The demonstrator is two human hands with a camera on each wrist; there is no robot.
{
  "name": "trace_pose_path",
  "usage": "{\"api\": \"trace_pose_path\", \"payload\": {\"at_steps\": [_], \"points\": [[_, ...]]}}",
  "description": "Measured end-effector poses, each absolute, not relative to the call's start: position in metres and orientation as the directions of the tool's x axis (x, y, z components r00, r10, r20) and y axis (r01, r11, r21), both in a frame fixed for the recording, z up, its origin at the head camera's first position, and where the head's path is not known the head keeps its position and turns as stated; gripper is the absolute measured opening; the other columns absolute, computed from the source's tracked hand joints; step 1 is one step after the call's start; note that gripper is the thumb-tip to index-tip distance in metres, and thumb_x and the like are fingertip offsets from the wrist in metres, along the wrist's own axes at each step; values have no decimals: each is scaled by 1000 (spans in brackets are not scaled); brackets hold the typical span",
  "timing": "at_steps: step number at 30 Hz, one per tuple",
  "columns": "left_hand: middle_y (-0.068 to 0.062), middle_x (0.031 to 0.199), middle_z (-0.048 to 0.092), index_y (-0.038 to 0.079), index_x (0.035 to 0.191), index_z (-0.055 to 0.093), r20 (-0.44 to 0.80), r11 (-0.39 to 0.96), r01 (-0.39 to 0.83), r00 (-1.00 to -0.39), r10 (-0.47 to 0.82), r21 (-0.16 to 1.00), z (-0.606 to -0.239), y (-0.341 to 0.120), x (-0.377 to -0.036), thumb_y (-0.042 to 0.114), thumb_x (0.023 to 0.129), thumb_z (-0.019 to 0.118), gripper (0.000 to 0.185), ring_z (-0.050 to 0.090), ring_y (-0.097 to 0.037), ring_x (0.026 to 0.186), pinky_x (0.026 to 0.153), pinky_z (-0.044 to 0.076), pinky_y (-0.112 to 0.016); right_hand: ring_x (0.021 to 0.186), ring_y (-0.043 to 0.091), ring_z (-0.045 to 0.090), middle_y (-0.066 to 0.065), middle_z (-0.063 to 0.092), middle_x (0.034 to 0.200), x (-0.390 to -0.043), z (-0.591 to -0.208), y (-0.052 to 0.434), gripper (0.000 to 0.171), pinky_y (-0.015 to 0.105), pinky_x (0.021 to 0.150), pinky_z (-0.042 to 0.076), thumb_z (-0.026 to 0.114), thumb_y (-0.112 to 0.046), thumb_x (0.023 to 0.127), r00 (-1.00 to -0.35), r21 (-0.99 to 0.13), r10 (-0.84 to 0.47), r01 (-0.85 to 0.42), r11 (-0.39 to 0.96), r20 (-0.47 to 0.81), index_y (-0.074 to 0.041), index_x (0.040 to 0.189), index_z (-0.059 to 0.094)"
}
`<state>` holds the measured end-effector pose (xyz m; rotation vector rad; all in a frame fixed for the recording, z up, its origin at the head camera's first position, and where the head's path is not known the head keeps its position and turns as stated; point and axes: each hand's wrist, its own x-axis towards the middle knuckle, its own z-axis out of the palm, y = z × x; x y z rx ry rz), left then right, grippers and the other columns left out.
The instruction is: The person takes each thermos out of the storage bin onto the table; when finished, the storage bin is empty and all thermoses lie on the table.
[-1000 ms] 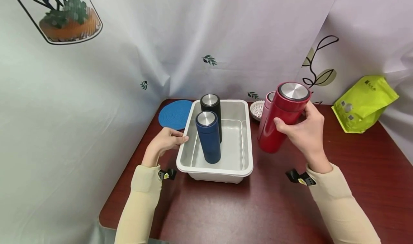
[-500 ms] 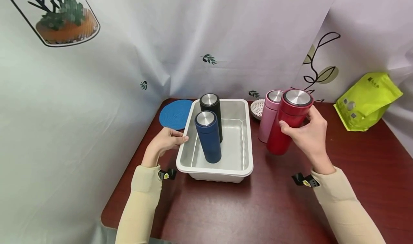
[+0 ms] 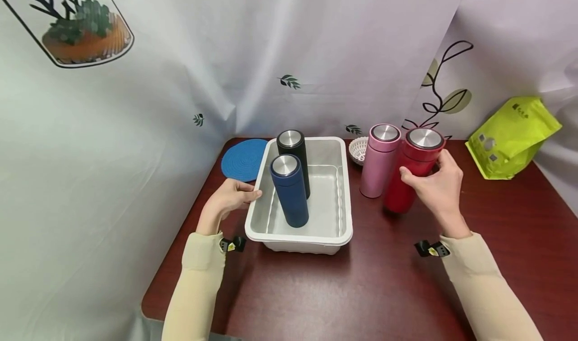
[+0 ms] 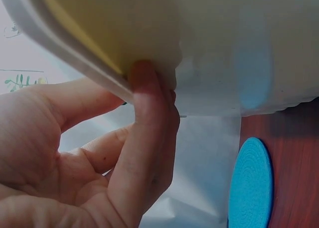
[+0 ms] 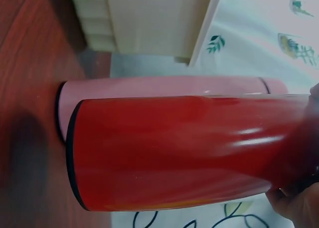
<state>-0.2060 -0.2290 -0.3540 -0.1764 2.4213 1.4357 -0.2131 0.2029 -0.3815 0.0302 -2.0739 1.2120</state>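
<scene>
My right hand (image 3: 435, 183) grips a red thermos (image 3: 408, 175) round its upper part, thumb on the near side. In the right wrist view the thermos base hovers close to the table, and a pink thermos (image 3: 378, 168) stands just left of it. My left hand (image 3: 230, 198) pinches the left rim of a white plastic bin (image 3: 298, 240), fingers under the lip in the left wrist view. Inside the bin a blue thermos (image 3: 291, 195) stands upright in front of a black thermos (image 3: 301, 155), which it partly hides.
A blue round mat (image 3: 244, 160) lies behind my left hand. Behind the pink thermos sits a small white woven basket (image 3: 357, 151). At the far right a lime-green bag (image 3: 512, 138) leans on the curtain (image 3: 352, 60). Dark red tabletop (image 3: 361, 291) extends in front of the bin.
My right hand has carried the red thermos rightward and lower, away from the bin, uncovering the pink thermos. The left hand keeps its hold on the rim.
</scene>
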Motion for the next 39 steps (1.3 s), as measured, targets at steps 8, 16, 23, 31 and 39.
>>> {"api": "trace_pose_path", "payload": {"at_steps": [8,16,23,31,39], "points": [[-29,123,62,-12,124,60,-331,488,-260,-941,64,833,-354,-228,-206,13,94,65,39,67,-37,104,92,54,-50,90,-8,51,-21,57,99,-221,-393,213,49,9,74,38,83,-12,69,-712,-751,362,-349,561,601,-4,114,66],[-29,123,62,-12,124,60,-326,488,-258,-944,58,834,-353,-229,-205,13,94,65,39,68,-35,102,92,54,-50,92,-9,49,-26,52,98,-231,-399,220,49,11,75,37,83,-15,69,-687,-755,405,-328,568,604,-2,114,66],[-29,123,61,-13,124,60,-325,485,-257,-944,61,836,-352,-229,-204,13,94,65,40,65,-40,107,91,55,-48,91,-11,47,-25,50,97,-239,-407,227,48,14,76,34,83,-18,69,-675,-762,438,-294,577,593,-5,113,67],[-30,124,61,-13,125,59,-328,487,-258,-943,63,834,-353,-229,-204,13,94,65,41,64,-42,109,90,56,-47,90,-12,45,-19,53,95,-247,-416,234,48,19,78,34,81,-19,71,-665,-761,454,-280,585,593,-3,112,66],[-29,124,61,-12,125,59,-332,493,-266,-942,51,829,-353,-229,-204,15,93,66,42,65,-40,107,92,55,-50,94,-6,43,12,62,111,-247,-418,235,52,21,80,36,79,-23,75,-706,-779,451,-230,584,546,-4,121,63]]}}
